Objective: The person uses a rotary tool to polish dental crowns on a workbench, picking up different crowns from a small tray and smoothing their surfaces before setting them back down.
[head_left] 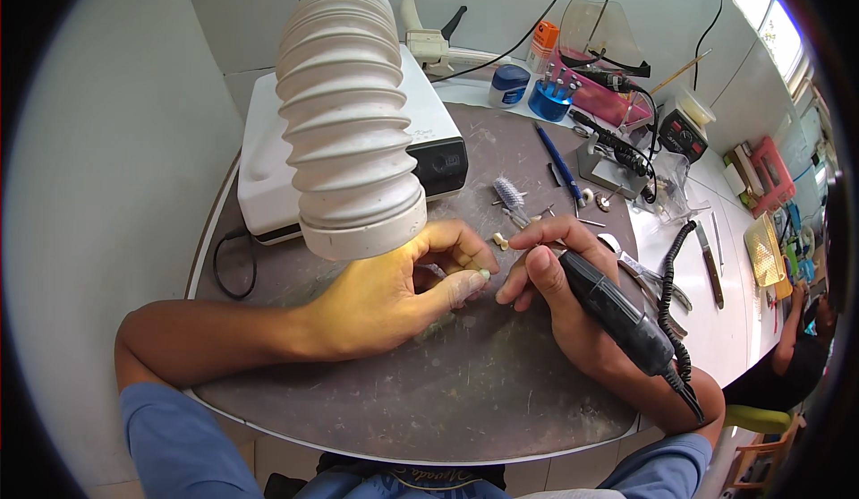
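Hose [344, 114], thick, white and ribbed, hangs down the upper left of the head view, its mouth just over the left hand [371, 307], in a yellow light. From where I stand, that hand's thumb and fingers are closed to a narrow pinch on a small pale piece [485, 274], which sits at their tips right in the middle of the frame. The right hand [577, 324], just right of centre, is curled around a black handpiece [617, 311], held slantwise much like a pen; its working tip I can't make out behind the fingers. A coiled cord [667, 289] runs beside it.

Both forearms lean over a scuffed grey worktop [429, 392]. Near the centre, just past the fingertips, lie cream-coloured bits [500, 241], with a bristly brush [509, 193] above them. Pliers [637, 268] lie right of the right hand, a knife [712, 266] further right. A white machine [268, 172] stands behind the hose, upper left; a pink tray [595, 101] sits upper right. Another person [792, 360] is at the far right edge.
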Demonstrator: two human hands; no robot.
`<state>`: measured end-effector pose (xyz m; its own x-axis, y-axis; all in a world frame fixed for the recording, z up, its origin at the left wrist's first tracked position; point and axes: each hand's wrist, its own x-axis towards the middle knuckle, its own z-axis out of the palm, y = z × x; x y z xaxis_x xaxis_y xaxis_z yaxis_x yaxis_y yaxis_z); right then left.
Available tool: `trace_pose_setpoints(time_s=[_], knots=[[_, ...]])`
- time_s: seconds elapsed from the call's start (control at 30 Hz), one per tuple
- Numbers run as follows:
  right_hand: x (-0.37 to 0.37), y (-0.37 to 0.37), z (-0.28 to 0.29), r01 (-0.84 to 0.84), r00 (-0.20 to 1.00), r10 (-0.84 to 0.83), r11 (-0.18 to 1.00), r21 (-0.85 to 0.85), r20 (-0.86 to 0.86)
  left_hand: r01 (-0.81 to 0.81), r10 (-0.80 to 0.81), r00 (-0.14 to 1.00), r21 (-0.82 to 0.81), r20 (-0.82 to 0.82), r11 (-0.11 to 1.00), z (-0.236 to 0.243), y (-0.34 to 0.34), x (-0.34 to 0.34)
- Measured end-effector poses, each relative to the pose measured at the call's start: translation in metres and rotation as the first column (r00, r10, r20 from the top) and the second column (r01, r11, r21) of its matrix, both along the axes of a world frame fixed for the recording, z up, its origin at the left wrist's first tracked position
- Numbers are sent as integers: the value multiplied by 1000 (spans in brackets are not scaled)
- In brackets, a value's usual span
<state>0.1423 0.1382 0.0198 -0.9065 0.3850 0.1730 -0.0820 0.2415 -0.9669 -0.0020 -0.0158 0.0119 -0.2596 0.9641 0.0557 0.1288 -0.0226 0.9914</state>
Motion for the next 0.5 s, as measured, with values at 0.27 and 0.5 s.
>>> trace_pose_setpoints(time_s=[0.27, 0.5], knots=[[-1, 0, -1, -17, 1000, 17, 1000, -2, 3, -7, 7, 1000, -3, 19, 1000, 0, 0, 0], [0, 0, -1, -14, 1000, 14, 1000, 15, 3, -4, 4, 1000, -8, 18, 1000, 0, 0, 1]])
